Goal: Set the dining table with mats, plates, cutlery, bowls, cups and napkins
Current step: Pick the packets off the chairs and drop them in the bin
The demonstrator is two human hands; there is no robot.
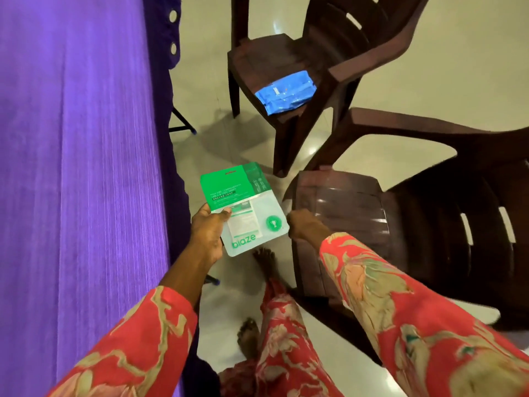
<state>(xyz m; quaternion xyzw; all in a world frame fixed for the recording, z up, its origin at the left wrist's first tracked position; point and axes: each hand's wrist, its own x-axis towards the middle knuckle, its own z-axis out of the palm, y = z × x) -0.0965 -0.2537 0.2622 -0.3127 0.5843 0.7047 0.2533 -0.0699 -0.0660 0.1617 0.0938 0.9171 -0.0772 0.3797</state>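
Observation:
My left hand grips a flat green and white packet marked "blaze", thumb on its face, held above the floor beside the table. My right hand is at the packet's right edge, over the front of the near chair seat; whether its fingers pinch the packet I cannot tell. The dining table on the left is covered with a purple cloth. A blue packet lies on the seat of the far chair.
Two dark brown plastic chairs stand to the right of the table, the near chair beside my right arm, the far chair behind it. A pale tiled floor shows between table and chairs. My bare feet stand below the packet.

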